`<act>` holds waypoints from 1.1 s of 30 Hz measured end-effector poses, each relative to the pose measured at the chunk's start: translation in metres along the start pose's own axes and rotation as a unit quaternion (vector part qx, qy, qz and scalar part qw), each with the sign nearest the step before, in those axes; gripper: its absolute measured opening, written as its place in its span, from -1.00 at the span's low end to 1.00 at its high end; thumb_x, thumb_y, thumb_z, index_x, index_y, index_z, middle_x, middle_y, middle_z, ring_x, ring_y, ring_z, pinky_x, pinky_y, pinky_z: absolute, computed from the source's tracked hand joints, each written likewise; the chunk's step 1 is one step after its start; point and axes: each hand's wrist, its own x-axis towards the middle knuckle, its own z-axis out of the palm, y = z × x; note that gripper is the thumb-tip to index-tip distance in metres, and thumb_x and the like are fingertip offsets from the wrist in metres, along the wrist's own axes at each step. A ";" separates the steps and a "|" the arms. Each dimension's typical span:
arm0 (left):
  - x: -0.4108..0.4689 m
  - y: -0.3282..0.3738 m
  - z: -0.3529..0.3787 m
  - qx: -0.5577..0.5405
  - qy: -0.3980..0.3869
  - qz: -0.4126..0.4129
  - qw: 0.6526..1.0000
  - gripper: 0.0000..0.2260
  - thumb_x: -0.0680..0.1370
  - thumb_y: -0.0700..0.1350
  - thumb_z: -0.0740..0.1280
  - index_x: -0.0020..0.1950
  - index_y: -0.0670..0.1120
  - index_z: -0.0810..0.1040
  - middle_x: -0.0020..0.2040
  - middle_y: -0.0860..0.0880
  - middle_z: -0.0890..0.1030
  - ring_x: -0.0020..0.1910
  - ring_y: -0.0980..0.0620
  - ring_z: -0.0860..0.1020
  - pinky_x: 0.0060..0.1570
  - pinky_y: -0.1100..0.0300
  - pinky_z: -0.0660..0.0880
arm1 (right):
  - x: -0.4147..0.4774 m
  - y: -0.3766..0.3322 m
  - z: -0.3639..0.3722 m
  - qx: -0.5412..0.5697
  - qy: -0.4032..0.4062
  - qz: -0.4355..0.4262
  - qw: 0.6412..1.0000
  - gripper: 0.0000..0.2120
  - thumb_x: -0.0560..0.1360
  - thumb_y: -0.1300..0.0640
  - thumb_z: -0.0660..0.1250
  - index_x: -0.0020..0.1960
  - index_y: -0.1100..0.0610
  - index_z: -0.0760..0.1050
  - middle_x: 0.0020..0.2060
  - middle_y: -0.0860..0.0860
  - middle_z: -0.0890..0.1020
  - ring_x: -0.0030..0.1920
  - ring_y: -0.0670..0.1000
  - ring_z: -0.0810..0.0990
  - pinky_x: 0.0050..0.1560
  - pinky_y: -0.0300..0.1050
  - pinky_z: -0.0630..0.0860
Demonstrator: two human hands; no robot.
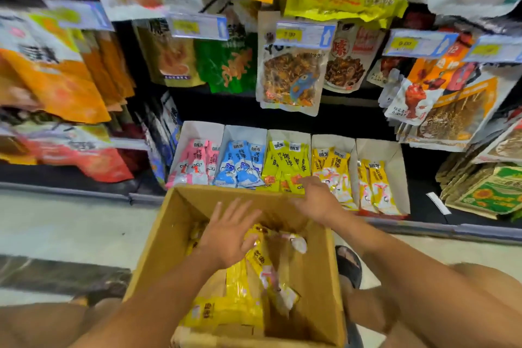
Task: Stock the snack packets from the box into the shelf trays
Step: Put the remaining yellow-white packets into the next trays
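Five trays (pixel 378 150), one box (pixel 319 277), left hand (pixel 226 234), right hand (pixel 313 200).

Under the left fingers (pixel 217 215) lie yellow packets (pixel 240 285) with black characters and white-pink patches, in a plain brown box (pixel 169 234). At the right fingers (pixel 304 182) are lemon packets (pixel 282 167) with orange corner marks. Left of these fingers come blue-and-white packets (pixel 240 164), then pink-and-white packets (pixel 195 164). To the right are golden packets (pixel 333 169) with white and red figures. The trays (pixel 392 155) are white. Above the fingers hang a green bag (pixel 226 65) with orange shapes and blue-edged tags (pixel 305 34) with yellow labels.
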 end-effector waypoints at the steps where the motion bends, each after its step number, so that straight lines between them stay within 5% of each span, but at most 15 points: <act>1: -0.016 -0.010 0.003 -0.002 -0.005 -0.012 1.000 -0.47 0.67 0.30 -0.03 0.63 0.20 0.15 0.67 0.01 0.12 0.66 -0.13 0.06 0.57 -0.33 -0.04 | -0.003 -0.008 0.011 -0.001 0.005 -0.002 1.000 -0.28 0.49 -0.30 0.28 0.55 0.01 0.26 0.56 0.06 0.23 0.53 0.17 0.24 0.45 0.16 0.32; 5: -0.085 -0.047 0.027 0.024 -0.037 -0.080 0.996 -0.46 0.67 0.34 -0.08 0.62 0.21 0.20 0.67 0.03 0.16 0.66 -0.07 0.03 0.53 -0.27 -0.14 | -0.023 -0.035 0.064 0.057 -0.016 0.042 0.997 -0.27 0.50 -0.23 0.36 0.55 0.07 0.27 0.50 0.14 0.29 0.50 0.21 0.27 0.45 0.10 0.31; 13: -0.180 -0.077 0.071 0.039 -0.104 -0.149 0.983 -0.46 0.66 0.34 -0.01 0.53 0.16 0.44 0.55 -0.01 0.42 0.60 -0.09 0.25 0.50 -0.41 0.08 | -0.060 -0.054 0.173 0.019 -0.140 0.056 0.988 -0.28 0.46 -0.21 0.41 0.51 0.03 0.30 0.45 0.09 0.33 0.42 0.17 0.35 0.28 0.01 0.44; 17: -0.185 -0.075 0.069 0.029 -0.091 -0.164 0.982 -0.48 0.67 0.31 -0.03 0.53 0.18 0.43 0.57 0.02 0.38 0.63 -0.07 0.18 0.54 -0.38 -0.01 | -0.074 -0.057 0.220 -0.003 -0.216 0.065 0.974 -0.22 0.45 -0.18 0.42 0.56 0.05 0.23 0.42 0.12 0.35 0.41 0.19 0.37 0.32 0.00 0.42; 27: -0.184 -0.077 0.068 -0.006 -0.047 -0.169 0.985 -0.57 0.60 0.17 0.16 0.44 0.17 0.52 0.54 0.05 0.44 0.62 -0.04 0.21 0.55 -0.37 -0.07 | -0.069 -0.049 0.295 -0.054 -0.342 0.022 0.938 -0.43 0.59 0.05 0.32 0.53 0.12 0.25 0.43 0.20 0.39 0.40 0.17 0.41 0.30 -0.07 0.41; 33: -0.185 -0.078 0.070 -0.001 -0.058 -0.185 0.981 -0.56 0.58 0.18 0.14 0.43 0.20 0.51 0.54 0.09 0.42 0.62 -0.03 0.20 0.56 -0.35 -0.08 | -0.054 -0.064 0.314 -0.012 -0.373 -0.002 0.928 -0.31 0.56 -0.03 0.39 0.58 0.07 0.19 0.54 0.09 0.29 0.48 0.14 0.34 0.40 -0.08 0.36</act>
